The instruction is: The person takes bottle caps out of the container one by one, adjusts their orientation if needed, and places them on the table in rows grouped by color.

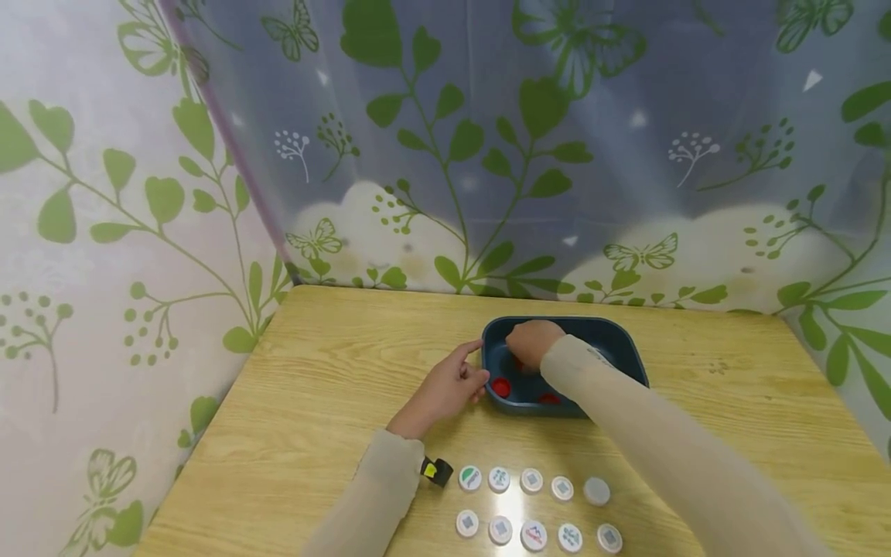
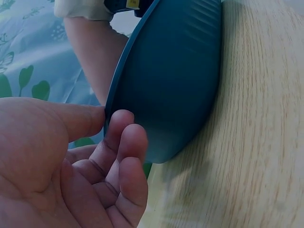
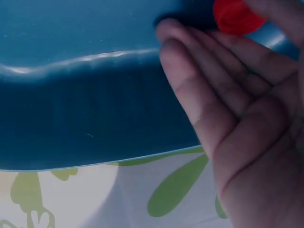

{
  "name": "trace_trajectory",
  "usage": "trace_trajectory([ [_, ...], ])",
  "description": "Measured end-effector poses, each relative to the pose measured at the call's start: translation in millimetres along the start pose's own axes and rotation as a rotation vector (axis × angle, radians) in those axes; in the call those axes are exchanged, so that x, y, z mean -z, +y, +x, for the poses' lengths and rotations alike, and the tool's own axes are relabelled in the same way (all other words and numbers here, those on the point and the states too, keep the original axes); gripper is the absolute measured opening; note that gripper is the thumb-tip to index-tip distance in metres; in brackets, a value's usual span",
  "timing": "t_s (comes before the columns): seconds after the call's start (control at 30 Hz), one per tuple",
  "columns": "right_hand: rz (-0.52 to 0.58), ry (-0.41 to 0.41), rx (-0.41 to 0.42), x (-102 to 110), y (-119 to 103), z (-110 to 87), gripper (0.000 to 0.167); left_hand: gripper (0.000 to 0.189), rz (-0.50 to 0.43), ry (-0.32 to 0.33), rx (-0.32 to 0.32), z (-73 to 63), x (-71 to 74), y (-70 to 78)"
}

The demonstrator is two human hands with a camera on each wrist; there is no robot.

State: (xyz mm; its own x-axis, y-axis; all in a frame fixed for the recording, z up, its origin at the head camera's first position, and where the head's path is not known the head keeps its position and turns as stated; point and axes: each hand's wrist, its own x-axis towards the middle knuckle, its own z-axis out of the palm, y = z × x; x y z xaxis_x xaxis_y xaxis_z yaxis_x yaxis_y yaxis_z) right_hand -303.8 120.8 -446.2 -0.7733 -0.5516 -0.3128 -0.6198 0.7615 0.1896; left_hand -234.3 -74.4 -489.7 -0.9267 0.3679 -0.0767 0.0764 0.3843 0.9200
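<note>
A dark blue plastic basin [image 1: 564, 407] stands on the wooden table. My left hand [image 1: 445, 391] is at its left end; the thumb touches the rim and the other fingers bend loosely beside the outer wall [image 2: 166, 71]. Inside the basin, my right hand [image 1: 534, 343] reaches down. In the right wrist view a red bottle cap [image 3: 235, 16] lies between the thumb and index finger of my right hand [image 3: 228, 99], apparently pinched; its upper part is cut off. Other red caps lie on the basin floor, one near the left corner [image 1: 500, 387], another by the front wall [image 1: 549, 398].
Two rows of round, white-looking caps with printed tops, such as this one [image 1: 534, 534], lie on the table [image 1: 334, 371] in front of the basin. A patterned curtain [image 1: 445, 155] hangs behind and at the sides. My right forearm [image 1: 647, 433] crosses the basin's front rim.
</note>
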Motion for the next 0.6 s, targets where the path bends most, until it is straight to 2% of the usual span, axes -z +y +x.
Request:
trace_trajectory([
  [0.17,0.041,-0.067,-0.055,7,-7,4.5,0.027,0.058,0.0,0.001,-0.005,-1.0,0.1,-3.4],
  [0.4,0.084,-0.062,-0.061,1,4,9.4,0.026,0.057,0.0,-0.012,-0.015,-2.5,-0.2,0.7],
  [0.5,0.168,-0.079,-0.061,3,14,4.3,0.023,0.058,0.008,-0.008,-0.009,-1.9,-1.0,1.1],
  [0.6,0.275,-0.055,-0.058,13,28,-8.8,0.02,0.058,0.017,-0.004,-0.003,-0.6,-1.1,1.4],
])
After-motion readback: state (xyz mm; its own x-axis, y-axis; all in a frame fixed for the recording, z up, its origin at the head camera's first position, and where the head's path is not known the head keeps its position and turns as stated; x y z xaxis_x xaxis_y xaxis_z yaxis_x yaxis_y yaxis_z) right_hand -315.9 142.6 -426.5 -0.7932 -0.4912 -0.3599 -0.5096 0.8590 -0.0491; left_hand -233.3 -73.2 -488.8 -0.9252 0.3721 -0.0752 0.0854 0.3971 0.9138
